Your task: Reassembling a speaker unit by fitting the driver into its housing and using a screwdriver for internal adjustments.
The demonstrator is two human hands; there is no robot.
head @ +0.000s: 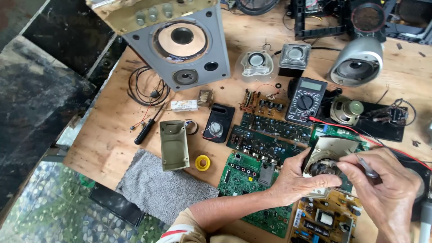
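Left hand has its fingers wrapped tight around a small speaker driver, holding it just above the green circuit board. Right hand pinches a thin metal tool shut, tip touching the driver's back.

Grey multimeter screen; small white labelled box beside speaker cabinet

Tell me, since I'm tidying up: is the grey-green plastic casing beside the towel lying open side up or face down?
Open side up: the casing shows its hollow inside and rim, lying flat.
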